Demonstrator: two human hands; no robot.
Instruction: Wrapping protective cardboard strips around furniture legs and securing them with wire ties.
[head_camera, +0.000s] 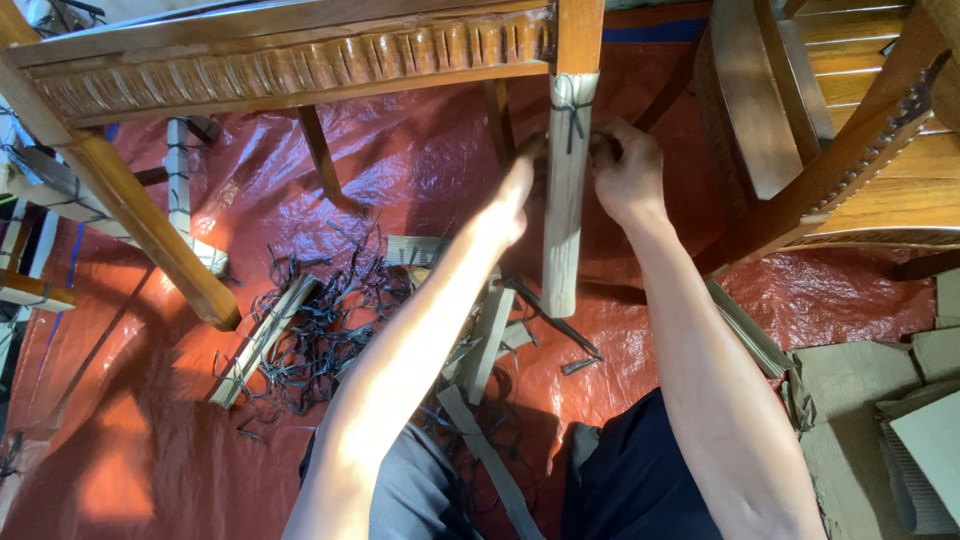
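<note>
Your left hand (515, 190) is at 12 o'clock, pressed flat against the left side of the wrapped chair leg (566, 190). Your right hand (625, 170) sits on the other side of the leg, with its fingers curled in and pinching the dark string (571, 110) or the cardboard there; I cannot tell which. The leg stands in the middle at the top, with pale cardboard around it and the string tied near its top end. To do this well, hold the cardboard snug with your left hand so it does not slide, and pull the string slowly and evenly with your right. Keep both hands close to the knot. There is no box or bin here with things in it. On the red plastic sheet (830, 290), at 9 o'clock from your arms, lies a loose pile of dark string bits (320, 320) with cardboard strips (262, 340). Flat cardboard pieces (880, 400) lie at 4 o'clock.
</note>
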